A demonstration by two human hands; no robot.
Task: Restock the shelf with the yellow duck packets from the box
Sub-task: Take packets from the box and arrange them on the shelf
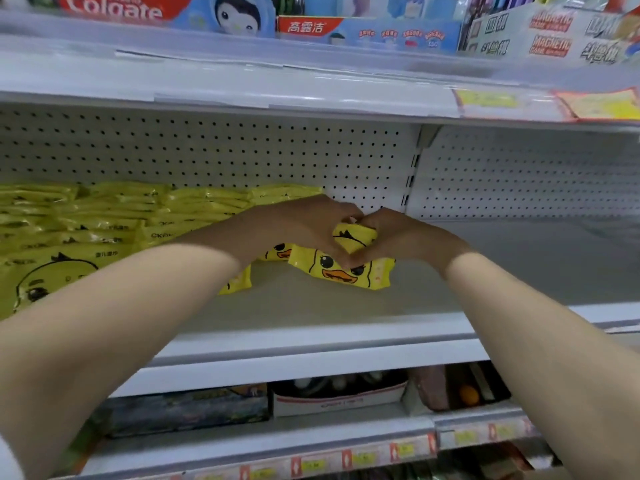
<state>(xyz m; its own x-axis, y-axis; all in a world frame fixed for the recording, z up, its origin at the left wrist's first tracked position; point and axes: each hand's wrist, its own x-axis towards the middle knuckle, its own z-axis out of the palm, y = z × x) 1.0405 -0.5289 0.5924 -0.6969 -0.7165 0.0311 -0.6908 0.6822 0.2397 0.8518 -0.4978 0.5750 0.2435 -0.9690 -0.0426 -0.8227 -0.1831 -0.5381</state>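
Both my hands reach into the middle shelf [311, 337]. My left hand [294, 226] and my right hand [398, 237] are closed together around a yellow duck packet [353, 237], held just above another duck packet [343, 271] that lies flat on the shelf. A further packet [277, 252] peeks out under my left wrist. Stacks of yellow duck packets [104, 220] fill the left part of the shelf, up against the pegboard back. The box is not in view.
The shelf's right part [519, 265] is bare past a metal upright [412, 174]. Above is a shelf with toothpaste boxes [114, 8] and magnetic game boxes [550, 29]. Below, a lower shelf holds assorted boxes [339, 396] and price tags [360, 457].
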